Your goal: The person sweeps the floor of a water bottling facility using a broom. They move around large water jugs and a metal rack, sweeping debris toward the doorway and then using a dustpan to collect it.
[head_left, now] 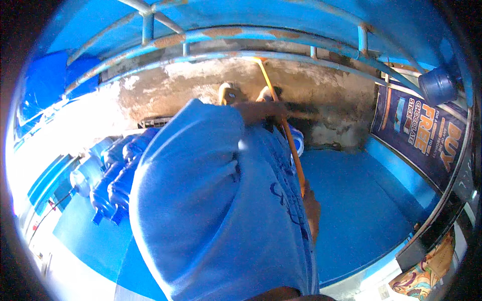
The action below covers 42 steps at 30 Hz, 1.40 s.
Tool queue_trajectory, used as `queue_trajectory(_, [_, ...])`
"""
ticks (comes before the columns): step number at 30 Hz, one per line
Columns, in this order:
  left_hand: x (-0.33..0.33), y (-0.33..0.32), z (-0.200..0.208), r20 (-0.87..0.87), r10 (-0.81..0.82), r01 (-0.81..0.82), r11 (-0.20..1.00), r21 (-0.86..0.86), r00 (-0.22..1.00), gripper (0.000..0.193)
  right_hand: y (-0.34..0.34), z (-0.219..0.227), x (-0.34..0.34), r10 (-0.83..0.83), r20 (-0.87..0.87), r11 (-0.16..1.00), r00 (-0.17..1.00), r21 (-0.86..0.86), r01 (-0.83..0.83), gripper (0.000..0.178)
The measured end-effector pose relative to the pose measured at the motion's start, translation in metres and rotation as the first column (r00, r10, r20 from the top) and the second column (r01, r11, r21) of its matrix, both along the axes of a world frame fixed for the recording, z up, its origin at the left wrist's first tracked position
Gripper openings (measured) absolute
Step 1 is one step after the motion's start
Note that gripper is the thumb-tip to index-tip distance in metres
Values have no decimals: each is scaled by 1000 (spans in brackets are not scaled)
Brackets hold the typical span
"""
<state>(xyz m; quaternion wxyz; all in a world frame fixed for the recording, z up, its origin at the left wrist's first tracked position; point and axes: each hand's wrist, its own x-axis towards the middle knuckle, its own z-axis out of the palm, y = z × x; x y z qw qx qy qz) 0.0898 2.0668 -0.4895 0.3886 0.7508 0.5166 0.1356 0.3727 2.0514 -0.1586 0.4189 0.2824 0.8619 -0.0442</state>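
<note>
A long orange pole runs slantwise in front of my blue shirt. Its far end widens into a small orange head by the blue rails; the kind of tool is too small to make out. My left hand, past the end of the blue sleeve, is closed around the pole's upper-middle part. Lower down, close to my body, my right hand is closed about the near end of the pole, its fingers partly dark. My two feet show beyond the left forearm.
Blue metal rails with rust patches cross the far side, before a stained wall-like surface. Blue water bottles lie in rows at left. At right stand a dark printed banner and a blue jug. Patterned cloth hangs lower right.
</note>
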Motion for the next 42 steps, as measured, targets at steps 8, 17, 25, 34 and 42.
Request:
queue_trajectory(8, [-25,-56,-34,23,140,-139,989,-54,990,25,3,-74,-2,61,-354,978,933,-167,-128,50])
queue_trajectory(17, [-38,-100,-41,58,244,-238,967,-84,968,24,-27,-101,-17,-189,-509,865,840,-491,-103,50])
queue_trajectory(25, [-40,-122,-44,85,282,-273,957,-98,956,24,-51,-94,-22,-162,-529,872,833,-473,-131,51])
queue_trajectory(34, [-77,-186,-55,65,391,-378,913,-156,918,24,-53,-69,-78,105,-267,929,958,-317,-190,61])
queue_trajectory(42, [-84,-218,-53,65,480,-466,871,-157,875,24,-56,10,-185,154,272,929,950,-367,-46,46])
